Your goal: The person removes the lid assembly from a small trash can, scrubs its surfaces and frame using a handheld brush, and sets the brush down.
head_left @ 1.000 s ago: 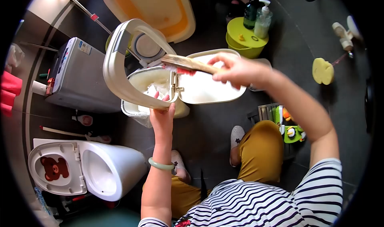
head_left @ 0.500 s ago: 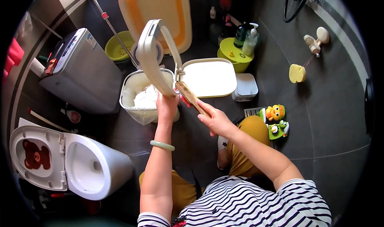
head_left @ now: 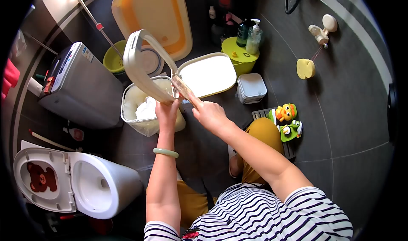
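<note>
My left hand (head_left: 167, 113) is closed round the lower end of a white trash can rim frame (head_left: 141, 71), which stands tilted up on edge. A flat white lid panel (head_left: 208, 76) adjoins the frame on its right. In my right hand (head_left: 211, 115) is a wooden-handled scrub brush (head_left: 183, 88), its head against the frame near where frame and panel meet. Its bristles are mostly hidden now. Below and behind the frame stands a white trash can (head_left: 124, 106) with a bag (head_left: 146, 108) inside.
At left are a toilet (head_left: 117, 186) with its lid up and a grey washing machine (head_left: 87, 88). Behind stand a tub (head_left: 187, 20) and a green bucket (head_left: 248, 64) bearing pump bottles (head_left: 254, 39). A white container (head_left: 251, 89) and cartoon slippers (head_left: 287, 112) lie to the right.
The brush and my right hand have shifted along the frame, and the hand's grip sits closer to the brush head. The frame leans a little more to the left. The camera view has shifted slightly.
</note>
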Action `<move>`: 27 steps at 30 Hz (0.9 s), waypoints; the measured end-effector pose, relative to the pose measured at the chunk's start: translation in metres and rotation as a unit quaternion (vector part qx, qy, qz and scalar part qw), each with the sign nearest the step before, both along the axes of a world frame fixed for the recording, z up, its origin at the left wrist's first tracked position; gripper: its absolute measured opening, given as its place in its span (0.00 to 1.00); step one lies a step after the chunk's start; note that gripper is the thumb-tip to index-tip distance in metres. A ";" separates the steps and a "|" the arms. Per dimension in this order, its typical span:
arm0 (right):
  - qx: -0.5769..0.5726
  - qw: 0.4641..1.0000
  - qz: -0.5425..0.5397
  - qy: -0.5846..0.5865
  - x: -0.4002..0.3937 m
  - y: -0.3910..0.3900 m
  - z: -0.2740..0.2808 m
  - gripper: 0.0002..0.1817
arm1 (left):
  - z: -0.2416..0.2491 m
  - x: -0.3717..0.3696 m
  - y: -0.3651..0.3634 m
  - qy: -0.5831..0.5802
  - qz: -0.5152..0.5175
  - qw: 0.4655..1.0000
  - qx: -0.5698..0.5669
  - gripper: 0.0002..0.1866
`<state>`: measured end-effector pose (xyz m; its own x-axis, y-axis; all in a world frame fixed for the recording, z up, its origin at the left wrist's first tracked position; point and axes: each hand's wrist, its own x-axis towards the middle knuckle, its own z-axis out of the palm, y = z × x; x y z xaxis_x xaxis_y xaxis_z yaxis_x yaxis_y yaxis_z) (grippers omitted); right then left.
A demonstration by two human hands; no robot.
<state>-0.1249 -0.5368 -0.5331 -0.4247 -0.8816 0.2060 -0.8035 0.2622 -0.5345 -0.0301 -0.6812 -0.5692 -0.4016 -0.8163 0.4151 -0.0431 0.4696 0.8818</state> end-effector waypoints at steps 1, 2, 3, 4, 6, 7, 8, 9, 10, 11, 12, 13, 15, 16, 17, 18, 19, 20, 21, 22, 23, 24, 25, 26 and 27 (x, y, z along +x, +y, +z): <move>-0.009 1.000 -0.006 0.001 0.000 -0.004 -0.002 0.29 | 0.001 -0.001 -0.001 -0.018 0.005 1.000 -0.009 0.30; -0.011 1.000 -0.004 -0.027 0.001 -0.005 -0.004 0.29 | 0.002 -0.003 -0.002 -0.036 0.010 0.999 -0.018 0.30; -0.014 0.999 -0.007 -0.029 0.001 0.002 0.007 0.29 | 0.003 -0.004 -0.003 -0.053 0.015 0.998 -0.027 0.30; 0.030 0.986 0.016 -0.165 0.004 0.018 0.026 0.29 | -0.004 -0.004 -0.008 -0.010 0.006 1.000 0.005 0.30; 0.092 0.952 0.042 -0.290 0.010 0.039 0.043 0.30 | -0.003 -0.004 -0.004 0.024 -0.002 0.999 0.036 0.30; 0.093 0.952 0.044 -0.290 0.008 0.035 0.039 0.30 | -0.002 -0.003 -0.002 0.042 -0.005 0.998 0.051 0.30; 0.057 0.973 0.035 -0.221 0.007 0.028 0.027 0.29 | 0.000 -0.004 0.001 0.024 0.002 1.000 0.005 0.30; 0.019 0.988 0.024 -0.154 0.006 0.019 0.012 0.29 | 0.000 -0.003 0.002 0.000 0.010 1.000 -0.012 0.29; -0.046 0.998 0.011 -0.050 0.004 -0.001 -0.008 0.28 | 0.000 -0.003 0.002 -0.024 0.018 0.999 -0.029 0.29; -0.054 0.996 -0.007 -0.069 0.006 -0.013 -0.001 0.28 | 0.000 -0.003 0.003 -0.048 0.026 0.997 -0.047 0.29; -0.061 0.995 -0.036 -0.069 0.002 -0.036 -0.004 0.29 | 0.001 -0.004 0.003 -0.062 0.037 0.994 -0.082 0.29; -0.067 0.993 -0.063 -0.067 -0.001 -0.050 -0.003 0.29 | 0.000 -0.004 0.001 -0.068 0.042 0.992 -0.100 0.29; -0.076 0.990 -0.044 -0.107 -0.001 -0.052 -0.002 0.30 | -0.008 -0.005 -0.007 -0.029 0.040 0.997 -0.058 0.30; -0.077 0.985 -0.024 -0.150 0.002 -0.046 0.005 0.30 | -0.010 -0.004 -0.007 -0.009 0.034 0.999 -0.023 0.30; -0.073 0.985 -0.027 -0.152 0.010 -0.030 0.005 0.30 | -0.013 -0.003 -0.008 0.011 0.029 0.999 0.011 0.30; -0.039 0.976 0.003 -0.214 0.020 -0.005 0.013 0.30 | -0.008 -0.002 -0.006 0.012 0.023 0.999 0.023 0.31; -0.006 0.961 0.035 -0.275 0.023 0.010 0.017 0.31 | -0.004 -0.002 -0.003 0.010 0.022 0.999 0.021 0.30; -0.003 0.961 0.039 -0.275 0.021 0.015 0.017 0.31 | 0.001 -0.002 0.000 0.007 0.021 1.000 0.019 0.30; 0.003 0.960 0.033 -0.279 0.020 0.019 0.017 0.30 | 0.005 -0.002 0.002 0.004 0.020 1.000 0.016 0.30; 0.004 0.959 0.023 -0.282 0.020 0.019 0.018 0.30 | 0.002 -0.007 0.003 -0.017 0.061 0.997 -0.046 0.26; -0.054 0.984 0.007 -0.170 0.009 -0.005 -0.006 0.30 | 0.000 -0.010 0.003 -0.031 0.081 0.992 -0.090 0.25; -0.089 0.990 -0.016 -0.107 -0.003 -0.034 -0.021 0.30 | 0.001 -0.014 0.005 -0.045 0.103 0.985 -0.133 0.25; -0.121 0.991 -0.038 -0.041 -0.012 -0.056 -0.025 0.30 | 0.002 -0.017 0.007 -0.058 0.127 0.974 -0.176 0.24; -0.122 0.991 -0.039 -0.039 -0.012 -0.069 -0.022 0.30 | 0.004 -0.013 0.006 -0.032 0.098 0.986 -0.130 0.23; -0.117 0.988 -0.037 -0.095 -0.009 -0.076 -0.010 0.30 | 0.002 -0.011 0.003 -0.022 0.093 0.989 -0.115 0.23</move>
